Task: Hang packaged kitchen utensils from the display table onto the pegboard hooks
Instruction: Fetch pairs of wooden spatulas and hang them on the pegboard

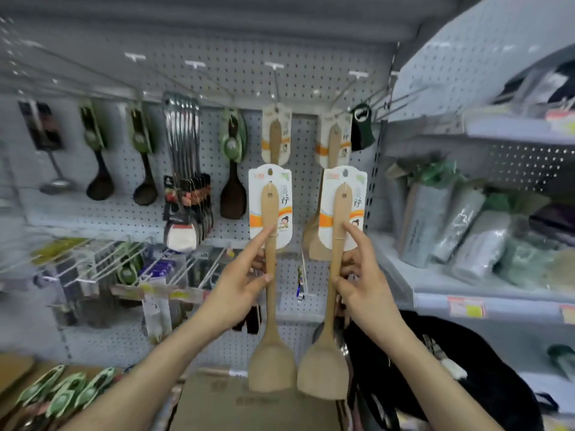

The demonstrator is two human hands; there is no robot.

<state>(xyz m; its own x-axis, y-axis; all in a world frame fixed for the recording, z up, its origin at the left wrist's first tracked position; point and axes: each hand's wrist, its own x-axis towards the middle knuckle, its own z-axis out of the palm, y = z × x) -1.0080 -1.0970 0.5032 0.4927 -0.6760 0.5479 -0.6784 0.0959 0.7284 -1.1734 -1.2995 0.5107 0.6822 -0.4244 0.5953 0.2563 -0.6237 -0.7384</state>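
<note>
Wooden spatulas [272,365]: left hand [236,284] and right hand [357,281] are each gripping one.
Hooks [275,85]: card holes need lining up squarely.

2 hung spatulas [275,135] occupy hooks [274,85] ahead, bare pegboard [239,70] above

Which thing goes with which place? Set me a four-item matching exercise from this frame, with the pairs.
Things:
1 left spatula
2 right spatula
3 dark ladles
4 green-carded utensils

Places:
A lying on the table
B held by the right hand
C hanging on the pegboard
D held by the left hand

Pairs: 1-D; 2-B; 3-C; 4-A
</note>
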